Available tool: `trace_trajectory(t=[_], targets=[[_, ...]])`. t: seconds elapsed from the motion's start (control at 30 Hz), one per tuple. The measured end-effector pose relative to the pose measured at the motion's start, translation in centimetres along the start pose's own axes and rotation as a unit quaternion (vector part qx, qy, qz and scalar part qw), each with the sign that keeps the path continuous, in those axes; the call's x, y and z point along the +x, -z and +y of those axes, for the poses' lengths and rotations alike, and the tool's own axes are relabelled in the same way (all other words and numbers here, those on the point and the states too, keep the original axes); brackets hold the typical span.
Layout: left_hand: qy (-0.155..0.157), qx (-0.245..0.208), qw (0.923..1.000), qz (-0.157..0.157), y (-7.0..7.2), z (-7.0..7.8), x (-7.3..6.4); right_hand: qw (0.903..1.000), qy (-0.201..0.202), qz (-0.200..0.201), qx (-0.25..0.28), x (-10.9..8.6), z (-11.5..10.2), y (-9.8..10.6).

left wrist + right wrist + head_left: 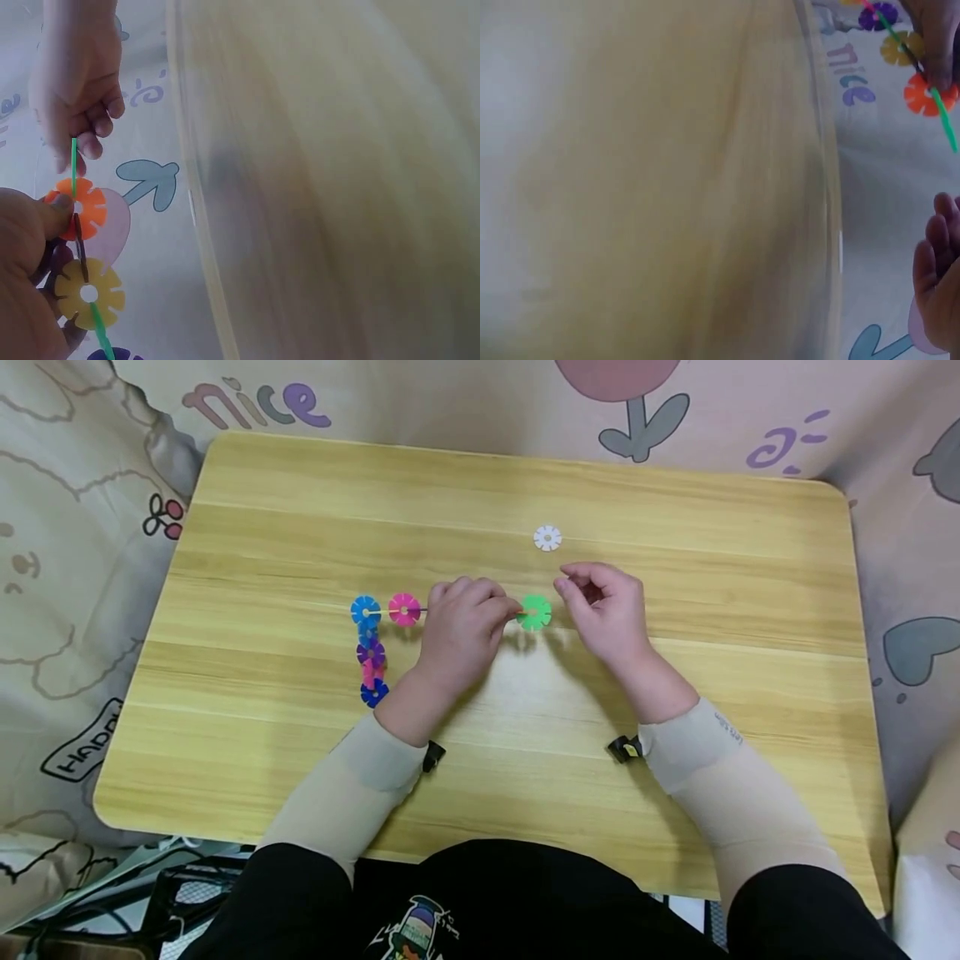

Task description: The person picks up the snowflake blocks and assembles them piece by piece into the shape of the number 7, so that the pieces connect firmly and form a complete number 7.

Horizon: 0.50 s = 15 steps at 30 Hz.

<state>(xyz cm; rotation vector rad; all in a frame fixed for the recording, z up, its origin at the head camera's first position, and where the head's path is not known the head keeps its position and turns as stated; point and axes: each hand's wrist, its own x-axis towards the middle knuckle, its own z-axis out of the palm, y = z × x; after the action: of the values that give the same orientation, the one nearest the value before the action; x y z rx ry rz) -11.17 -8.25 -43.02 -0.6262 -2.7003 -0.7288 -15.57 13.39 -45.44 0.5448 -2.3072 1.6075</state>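
Note:
My left hand (pixel 463 627) pinches an orange notched plastic disc (pixel 91 216) in a chain of interlocking snowflake discs. Slotted into the orange one, a green disc (pixel 535 612) forms the chain's right end. On its other side come a dark disc seen edge-on and a yellow disc (pixel 111 294), partly behind the left fingers. Farther left show a pink disc (pixel 405 609) and a blue corner disc (pixel 366 611), where the chain bends toward the body. Just right of the green disc, apart from it, my right hand (pixel 611 610) has loosely bent fingers and holds nothing.
A loose white disc (pixel 547 538) lies on the wooden table (pixel 712 552) beyond the hands. The chain's near arm ends in a dark blue disc (pixel 374 693) beside the left forearm. Patterned cloth (pixel 465 402) surrounds the table's back and sides.

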Motion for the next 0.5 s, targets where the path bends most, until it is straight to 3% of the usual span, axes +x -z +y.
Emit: trace_trajectory(t=[0.1,0.2,0.37,0.5], targets=[[0.008,0.01,0.9999,-0.006,0.1,0.1,0.1,0.9973,0.022,0.003,-0.07,0.8,0.5,0.2],[0.01,0.018,0.9997,-0.011,0.1,0.1,0.1,0.9933,0.009,0.006,-0.115,1.7,1.0,0.3],[0.007,0.023,0.9997,-0.011,0.0,0.2,0.2,0.9819,-0.087,-0.03,-0.165,3.4,2.0,0.2],[0.005,0.014,0.9998,-0.013,-0.1,0.3,0.1,0.9563,-0.176,-0.088,-0.217,4.9,2.9,-0.2]])
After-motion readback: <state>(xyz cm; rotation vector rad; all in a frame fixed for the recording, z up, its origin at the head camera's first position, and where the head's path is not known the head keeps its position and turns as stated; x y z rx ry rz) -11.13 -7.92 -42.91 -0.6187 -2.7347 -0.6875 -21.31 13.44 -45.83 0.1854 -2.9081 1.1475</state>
